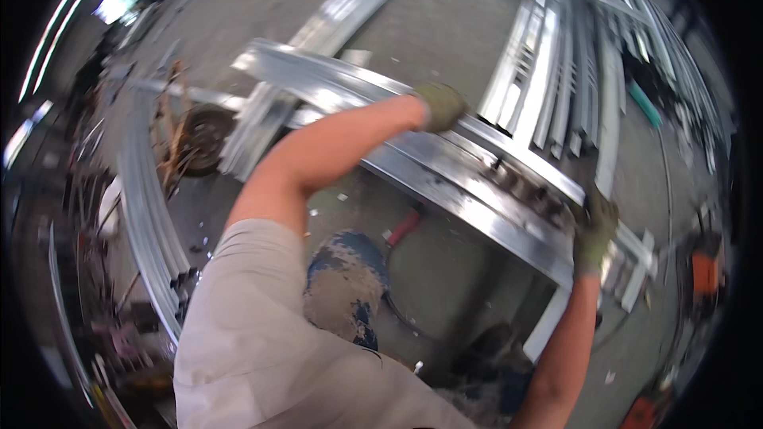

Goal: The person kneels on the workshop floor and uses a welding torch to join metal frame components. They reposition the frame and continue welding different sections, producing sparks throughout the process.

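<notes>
A long, shiny metal channel (pixel 477 183) lies slantwise in front of me, its trough facing up, with several dark bracket-like pieces (pixel 524 189) inside near the right end. My left hand (pixel 441 107), in an olive work glove, is closed over the channel's far edge around its middle; its fingertips are hidden. At the channel's right end my right hand (pixel 596 230), gloved alike, is closed on the end edge, slightly smeared by motion. Another metal profile (pixel 318 79) lies along the channel's far left part.
Metal crosspieces (pixel 258 127) support the left end. Bundles of steel profiles (pixel 548 63) lie beyond at the right, and more profiles (pixel 147 206) lie at the left near a rusty wheel (pixel 207 141). A red-handled tool (pixel 405 225) with a cable is on the floor below.
</notes>
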Available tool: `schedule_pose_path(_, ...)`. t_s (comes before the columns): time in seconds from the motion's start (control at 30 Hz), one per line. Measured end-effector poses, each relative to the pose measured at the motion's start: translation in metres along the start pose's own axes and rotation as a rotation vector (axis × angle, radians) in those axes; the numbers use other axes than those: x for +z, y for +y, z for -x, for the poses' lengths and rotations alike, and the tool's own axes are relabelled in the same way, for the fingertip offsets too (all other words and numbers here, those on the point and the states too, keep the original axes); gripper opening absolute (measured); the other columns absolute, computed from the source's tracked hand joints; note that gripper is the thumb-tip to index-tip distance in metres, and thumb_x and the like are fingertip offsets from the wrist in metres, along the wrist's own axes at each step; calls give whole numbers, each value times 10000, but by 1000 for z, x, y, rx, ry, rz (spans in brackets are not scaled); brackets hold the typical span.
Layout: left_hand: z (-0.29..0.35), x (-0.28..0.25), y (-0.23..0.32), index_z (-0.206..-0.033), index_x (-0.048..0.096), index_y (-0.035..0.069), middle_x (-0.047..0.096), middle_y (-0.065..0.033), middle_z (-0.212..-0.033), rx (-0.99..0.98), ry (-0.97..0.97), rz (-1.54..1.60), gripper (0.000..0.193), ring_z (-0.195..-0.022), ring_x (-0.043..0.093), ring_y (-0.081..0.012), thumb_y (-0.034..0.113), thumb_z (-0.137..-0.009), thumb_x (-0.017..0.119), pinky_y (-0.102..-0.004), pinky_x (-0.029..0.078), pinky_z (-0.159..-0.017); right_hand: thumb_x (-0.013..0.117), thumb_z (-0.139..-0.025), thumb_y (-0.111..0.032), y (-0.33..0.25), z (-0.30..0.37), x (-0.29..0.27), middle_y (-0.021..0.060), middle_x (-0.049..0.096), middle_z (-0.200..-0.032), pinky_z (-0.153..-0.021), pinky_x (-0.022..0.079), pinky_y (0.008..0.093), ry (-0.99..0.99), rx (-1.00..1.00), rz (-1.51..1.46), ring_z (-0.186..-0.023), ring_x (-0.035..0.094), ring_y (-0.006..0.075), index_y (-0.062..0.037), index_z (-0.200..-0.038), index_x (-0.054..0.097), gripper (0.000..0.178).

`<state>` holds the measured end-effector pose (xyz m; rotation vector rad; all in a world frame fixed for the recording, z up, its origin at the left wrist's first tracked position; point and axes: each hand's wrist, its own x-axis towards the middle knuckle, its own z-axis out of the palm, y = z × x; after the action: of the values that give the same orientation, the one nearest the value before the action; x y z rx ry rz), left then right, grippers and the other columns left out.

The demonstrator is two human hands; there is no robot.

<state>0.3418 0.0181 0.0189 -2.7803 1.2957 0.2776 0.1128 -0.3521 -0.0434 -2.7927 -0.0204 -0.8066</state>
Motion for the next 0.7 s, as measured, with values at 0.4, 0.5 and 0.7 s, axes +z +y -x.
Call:
schedule_pose_path(0.4,-13,36,-22,-1165,709,91,725,-165,-1109,-51,22,38,400,-1095,676,-389,222,-805,827,-490,529,-936,693,-935,-503,-8,-32,36,92,712,-1342,-1198,356,508,-448,382,-24,-1319,605,304,-199,-1360,682,523)
schedule_pose_path(0.5,-16,40,-12,-1120,705,83,727,-152,-1110,-23,21,48,332,-1104,672,-382,197,-823,803,-489,528,-947,573,-1006,-549,0,-2,56,86,703,-1372,-1237,303,508,-240,367,-58,-1343,593,301,-173,-1363,695,533)
schedule_pose_path(0.7,-27,43,8,-1168,700,81,735,-138,-1150,24,87,73,367,-1118,672,-363,196,-833,796,-478,531,-962,562,-1020,-543,9,3,52,110,686,-1390,-1266,251,516,-191,542,-22,-1379,560,305,-133,-1347,702,543)
